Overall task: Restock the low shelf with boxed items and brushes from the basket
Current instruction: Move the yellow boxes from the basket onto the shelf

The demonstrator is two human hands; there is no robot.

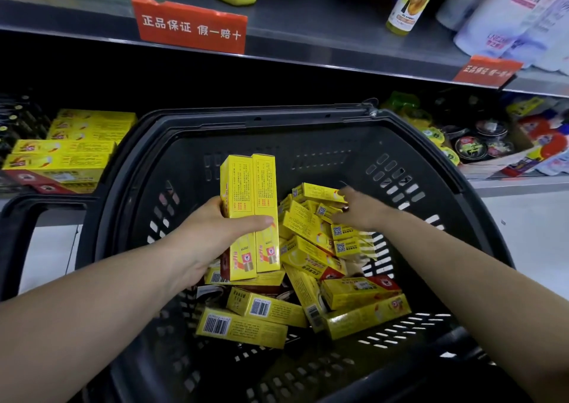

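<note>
Over the basket (255, 119), two boxes (249, 187) are clasped by the left hand's (212, 236) curled fingers (254, 221), and the third box (317, 192), pinched by the right hand (360, 213), should be added flush.

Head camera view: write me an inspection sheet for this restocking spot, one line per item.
Surface: low shelf, partly stocked.
Job's things: stacked yellow boxes on the shelf's left; black basket in front holds a loose heap of boxes; no brush plainly visible.
Clutter: round tubs and packets on the shelf's right.
Hands: left hand grips two upright boxes over the basket; right hand reaches onto the top box, grip unclear.
Cables: nothing seen.
Surroundings: upper shelf with bottles and red tags.
</note>
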